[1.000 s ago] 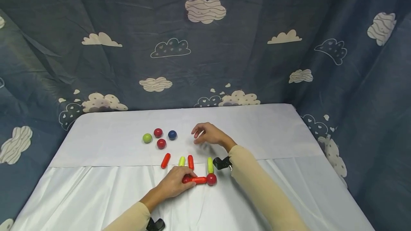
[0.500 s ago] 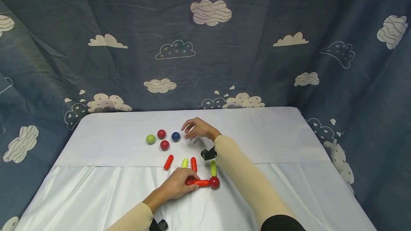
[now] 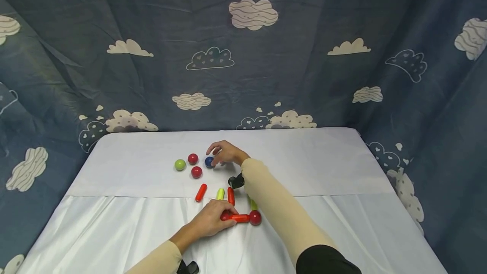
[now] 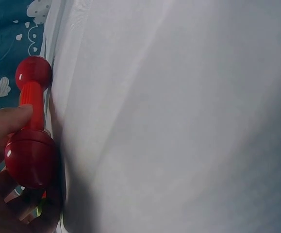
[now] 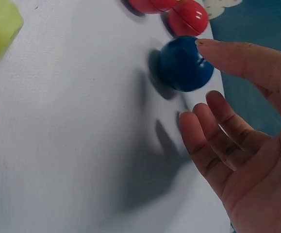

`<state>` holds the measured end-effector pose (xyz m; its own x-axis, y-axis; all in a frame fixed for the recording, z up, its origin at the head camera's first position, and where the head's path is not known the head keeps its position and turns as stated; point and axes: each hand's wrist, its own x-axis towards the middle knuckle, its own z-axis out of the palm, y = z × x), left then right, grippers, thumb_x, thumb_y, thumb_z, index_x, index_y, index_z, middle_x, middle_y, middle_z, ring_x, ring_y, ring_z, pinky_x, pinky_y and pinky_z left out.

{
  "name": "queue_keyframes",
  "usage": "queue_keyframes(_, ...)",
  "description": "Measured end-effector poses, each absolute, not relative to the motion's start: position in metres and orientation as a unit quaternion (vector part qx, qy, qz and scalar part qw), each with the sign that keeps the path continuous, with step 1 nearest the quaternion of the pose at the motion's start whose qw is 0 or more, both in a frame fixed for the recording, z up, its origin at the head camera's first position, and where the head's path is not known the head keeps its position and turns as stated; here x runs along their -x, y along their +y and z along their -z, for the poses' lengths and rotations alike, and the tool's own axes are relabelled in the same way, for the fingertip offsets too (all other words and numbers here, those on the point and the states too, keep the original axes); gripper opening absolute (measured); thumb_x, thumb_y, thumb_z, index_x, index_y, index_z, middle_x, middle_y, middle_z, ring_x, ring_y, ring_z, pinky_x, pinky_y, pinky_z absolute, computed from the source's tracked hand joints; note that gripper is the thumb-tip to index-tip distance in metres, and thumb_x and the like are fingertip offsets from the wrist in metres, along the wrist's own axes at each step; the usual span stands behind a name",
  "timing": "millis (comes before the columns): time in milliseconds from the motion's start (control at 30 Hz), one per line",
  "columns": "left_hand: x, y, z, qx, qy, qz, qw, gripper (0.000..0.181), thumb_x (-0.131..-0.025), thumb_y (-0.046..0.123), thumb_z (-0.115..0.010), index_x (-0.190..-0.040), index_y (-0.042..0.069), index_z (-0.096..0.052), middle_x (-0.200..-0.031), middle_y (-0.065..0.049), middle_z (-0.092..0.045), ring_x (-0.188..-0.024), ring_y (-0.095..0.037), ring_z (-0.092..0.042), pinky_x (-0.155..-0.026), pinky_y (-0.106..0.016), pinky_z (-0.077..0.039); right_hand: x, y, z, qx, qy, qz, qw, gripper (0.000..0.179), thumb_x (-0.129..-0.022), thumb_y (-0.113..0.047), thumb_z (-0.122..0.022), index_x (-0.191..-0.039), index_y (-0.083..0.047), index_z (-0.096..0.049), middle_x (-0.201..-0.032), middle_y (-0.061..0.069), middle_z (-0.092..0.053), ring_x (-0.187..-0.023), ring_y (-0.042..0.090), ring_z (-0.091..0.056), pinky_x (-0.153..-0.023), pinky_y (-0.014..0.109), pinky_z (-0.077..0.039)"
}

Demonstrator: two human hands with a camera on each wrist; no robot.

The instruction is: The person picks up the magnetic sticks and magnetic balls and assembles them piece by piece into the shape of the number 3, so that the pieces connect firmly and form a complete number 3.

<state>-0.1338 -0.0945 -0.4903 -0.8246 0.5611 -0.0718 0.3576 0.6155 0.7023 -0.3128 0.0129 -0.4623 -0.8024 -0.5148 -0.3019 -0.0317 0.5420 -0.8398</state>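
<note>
My left hand holds a red rod with a red ball at each end. In the left wrist view the thumb lies on the rod, and curled fingers are around the near red ball. The far red ball shows beyond the thumb; a yellow-green rod extends from it, partly hidden by my right sleeve. My right hand is at the blue ball, fingers spread and bent. Its thumb overlaps the ball in the right wrist view; whether it touches, I cannot tell.
Left of the blue ball lie two red balls and a green ball. A loose red rod, another red rod and a yellow-green rod lie just beyond my left hand. A cloud-patterned curtain borders the white table.
My right hand has moved left across the table to the blue ball. The left hand keeps its hold on the red rod and ball. The head view has shifted slightly.
</note>
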Motion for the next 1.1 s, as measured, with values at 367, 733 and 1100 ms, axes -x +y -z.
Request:
queue_keyframes(367, 0.135, -0.095, 0.493, -0.276, 0.881, -0.363, 0.129, 0.015, -0.082, 0.018, -0.076, -0.095, 0.011, -0.071, -0.081, 0.012, -0.060, -0.070, -0.002, -0.045, -0.064, -0.021, -0.038, 0.311, -0.001, 0.473, 0.168, 0.848, 0.421, 0.274, 0.034, -0.076, 0.003, -0.077, -0.107, -0.010, -0.068, -0.102, 0.009, -0.060, -0.078, 0.015, -0.053, -0.064, 0.026, -0.047)
queue_keyframes(733, 0.135, -0.096, 0.493, -0.273, 0.880, -0.364, 0.134, 0.016, -0.083, 0.018, -0.076, -0.095, 0.011, -0.071, -0.080, 0.012, -0.060, -0.069, -0.002, -0.045, -0.063, -0.021, -0.038, 0.311, -0.003, 0.473, 0.174, 0.862, 0.384, 0.280, 0.032, -0.080, -0.003, -0.076, -0.109, -0.013, -0.067, -0.107, 0.009, -0.060, -0.083, 0.017, -0.054, -0.065, 0.025, -0.048)
queue_keyframes(1100, 0.135, -0.095, 0.490, -0.257, 0.887, -0.353, 0.150, 0.017, -0.084, 0.020, -0.075, -0.098, 0.012, -0.071, -0.080, 0.013, -0.057, -0.070, -0.004, -0.045, -0.064, -0.021, -0.038, 0.306, 0.010, 0.463, 0.180, 0.857, 0.388, 0.288, 0.033, -0.084, -0.002, -0.071, -0.116, -0.009, -0.064, -0.110, 0.014, -0.057, -0.078, 0.017, -0.058, -0.068, 0.026, -0.053)
